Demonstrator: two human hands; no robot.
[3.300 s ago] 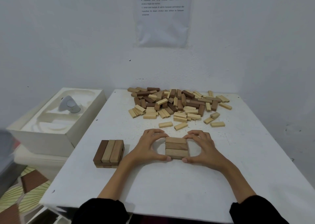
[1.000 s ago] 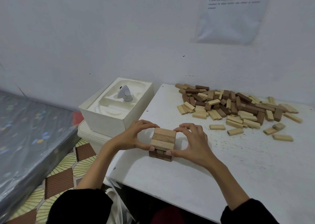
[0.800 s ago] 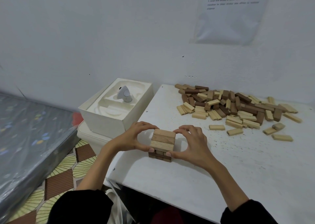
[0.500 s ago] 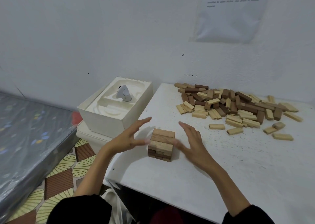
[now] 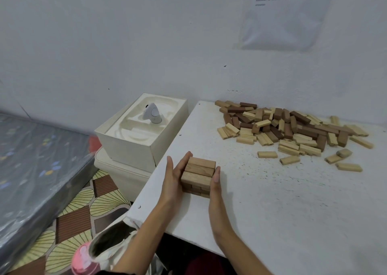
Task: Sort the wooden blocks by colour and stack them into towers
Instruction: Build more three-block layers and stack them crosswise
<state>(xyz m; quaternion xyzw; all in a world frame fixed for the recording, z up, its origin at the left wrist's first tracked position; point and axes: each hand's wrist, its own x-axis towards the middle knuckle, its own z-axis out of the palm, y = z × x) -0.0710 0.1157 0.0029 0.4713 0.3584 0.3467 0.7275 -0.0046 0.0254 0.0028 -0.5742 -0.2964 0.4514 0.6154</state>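
Note:
A small tower of mid-brown wooden blocks [image 5: 199, 175] stands near the left edge of the white table [image 5: 272, 212], several layers high. My left hand [image 5: 174, 178] presses flat against its left side with straight fingers. On the tower's right side lies my right hand [image 5: 215, 182], fingers straight against the blocks. A loose pile of light, mid-brown and dark blocks [image 5: 289, 128] lies at the back of the table by the wall.
A cream box with a moulded insert and a grey object [image 5: 144, 130] sits just left of the table. A grey mattress [image 5: 35, 159] and patterned floor [image 5: 79, 212] lie further left. A few single light blocks [image 5: 290, 160] lie in front of the pile.
Both hands let go of the upper layer after setting it on the lower blocks, spread open, and now press flat on the tower's two sides.

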